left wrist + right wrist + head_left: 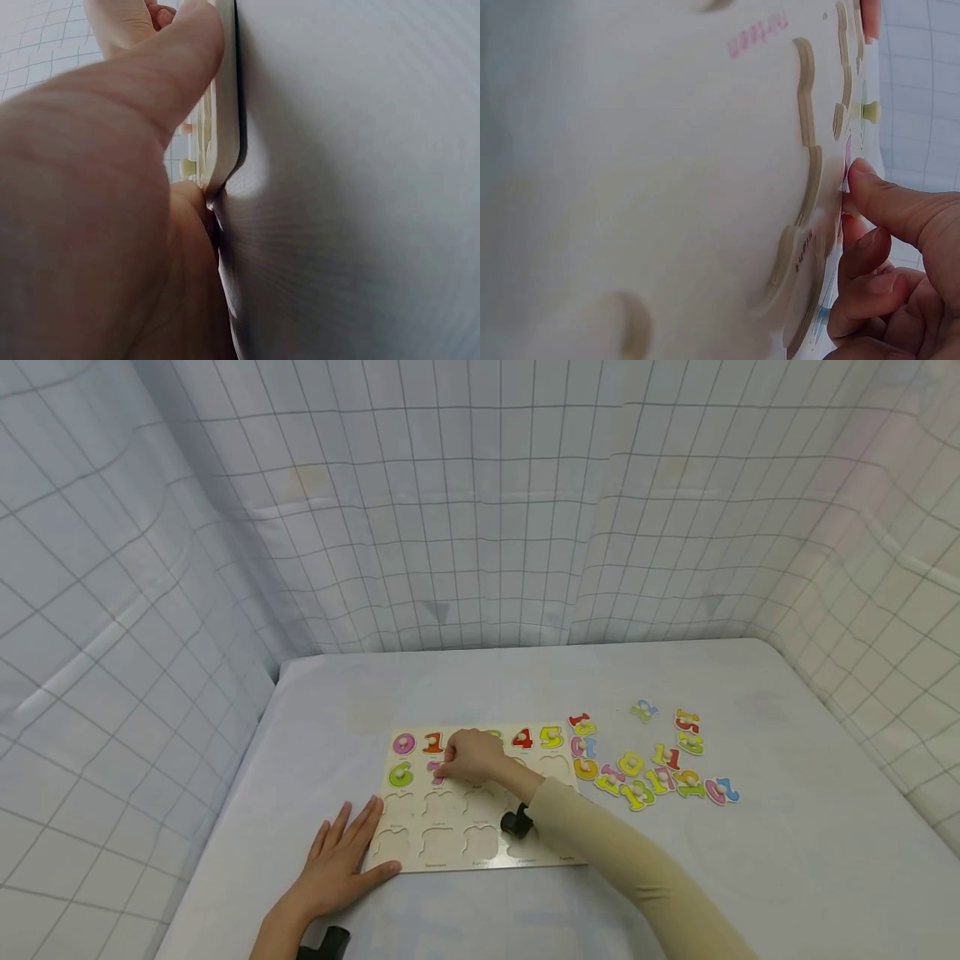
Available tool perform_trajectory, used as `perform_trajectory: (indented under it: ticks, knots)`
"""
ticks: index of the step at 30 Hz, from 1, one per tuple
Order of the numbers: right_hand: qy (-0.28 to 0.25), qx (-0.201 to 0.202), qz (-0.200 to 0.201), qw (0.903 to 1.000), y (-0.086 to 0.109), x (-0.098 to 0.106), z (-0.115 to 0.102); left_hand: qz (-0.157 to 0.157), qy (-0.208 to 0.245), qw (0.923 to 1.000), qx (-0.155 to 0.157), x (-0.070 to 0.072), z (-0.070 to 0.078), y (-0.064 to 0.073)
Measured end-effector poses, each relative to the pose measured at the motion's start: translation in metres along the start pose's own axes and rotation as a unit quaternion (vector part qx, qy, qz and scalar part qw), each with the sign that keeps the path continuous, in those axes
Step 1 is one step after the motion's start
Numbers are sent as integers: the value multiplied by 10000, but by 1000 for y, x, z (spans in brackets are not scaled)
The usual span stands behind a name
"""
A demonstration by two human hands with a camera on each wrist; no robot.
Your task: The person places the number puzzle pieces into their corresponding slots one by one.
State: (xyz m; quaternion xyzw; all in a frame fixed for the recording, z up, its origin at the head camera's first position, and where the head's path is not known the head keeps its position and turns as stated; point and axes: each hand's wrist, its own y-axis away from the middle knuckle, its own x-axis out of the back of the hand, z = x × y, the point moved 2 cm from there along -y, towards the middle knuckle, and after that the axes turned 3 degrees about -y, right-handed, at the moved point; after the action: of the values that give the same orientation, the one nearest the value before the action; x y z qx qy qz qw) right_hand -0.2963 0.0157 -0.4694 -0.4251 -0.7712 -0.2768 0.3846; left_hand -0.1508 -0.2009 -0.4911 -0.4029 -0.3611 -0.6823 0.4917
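A pale number puzzle board (420, 822) lies on the white table, with rows of shaped recesses. My left hand (337, 864) rests at its left edge, fingers spread and thumb at the near corner; the left wrist view shows that thumb along the board's side (225, 112). My right hand (475, 756) pinches the pink number 7 piece (437, 779) at its recess in the second row. In the right wrist view, thumb and forefinger (889, 202) meet at that piece. A green 6 (401, 774) sits just left of it, and a purple 0 (404, 744) above that.
An orange 1 (433, 743), red 4 (522, 739) and yellow 5 (551, 737) sit in the top row, partly behind my right hand. Several loose number pieces (637, 795) lie right of the board. My right sleeve (600, 839) crosses the board's right side. Grid-patterned cloth (480, 543) surrounds the table.
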Motion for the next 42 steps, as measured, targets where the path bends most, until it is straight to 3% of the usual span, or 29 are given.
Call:
perform_trajectory:
  ticks: [17,24,30,39,42]
  knots:
    - [70,-51,4,10000,5,-3,2,185,241,9994,-143,-4,-4,0]
    - [-218,141,-106,9996,18,11,13,323,194,9989,-279,-9,-9,0]
    - [-442,204,10,9988,35,39,38,237,222,9993,-184,-4,-5,-2]
    - [-775,-404,234,9959,66,94,101,397,230,9986,-278,-9,-8,-2]
    - [-670,-675,265,9951,78,109,123,224,162,9995,-180,-8,-8,-2]
